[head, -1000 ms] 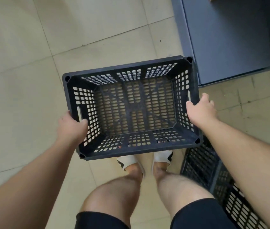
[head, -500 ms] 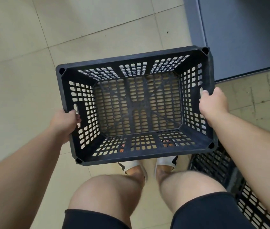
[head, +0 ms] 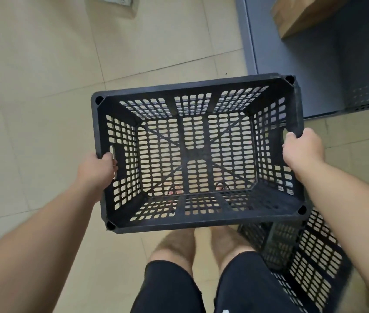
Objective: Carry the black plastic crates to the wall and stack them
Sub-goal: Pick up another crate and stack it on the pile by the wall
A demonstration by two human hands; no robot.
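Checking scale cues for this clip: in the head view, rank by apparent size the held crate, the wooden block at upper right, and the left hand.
1. Held crate, by far the largest.
2. Wooden block, though cut off by the frame.
3. Left hand; it is nearer the camera, so its rank against the block is unsure.

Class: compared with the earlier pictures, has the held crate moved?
Yes. The held crate has risen off the second crate on the floor and shifted right, toward the grey shelf base.

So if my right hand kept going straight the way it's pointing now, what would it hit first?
The right hand already grips the black crate at its side handle, so it would press straight into that wall.
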